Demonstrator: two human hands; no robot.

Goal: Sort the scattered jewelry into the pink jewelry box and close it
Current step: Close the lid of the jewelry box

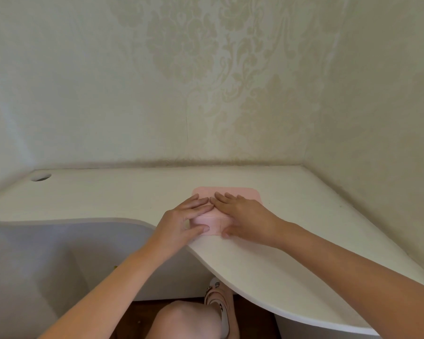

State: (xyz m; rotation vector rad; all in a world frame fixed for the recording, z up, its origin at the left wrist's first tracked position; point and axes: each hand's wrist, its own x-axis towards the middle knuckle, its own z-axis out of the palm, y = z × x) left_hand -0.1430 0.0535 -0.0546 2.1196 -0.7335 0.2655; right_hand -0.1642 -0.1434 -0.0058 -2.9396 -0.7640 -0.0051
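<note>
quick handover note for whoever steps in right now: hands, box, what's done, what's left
Left hand: fingers flat on the lid of the pink jewelry box, thumb against its front.
Right hand: flat on the lid beside the left, thumb at the front edge.
Box: on the white desk, near its front edge, lid down.
Done: no loose jewelry shows on the desk; the box looks shut.
Left: probably just check that the lid has caught, then let go.

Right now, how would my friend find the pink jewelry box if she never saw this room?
Start at the white curved desk in the wallpapered corner. Near its front edge, where the curve dips in, sits a flat pale-pink rectangular jewelry box with rounded corners. It is the only pink thing on it.
</note>
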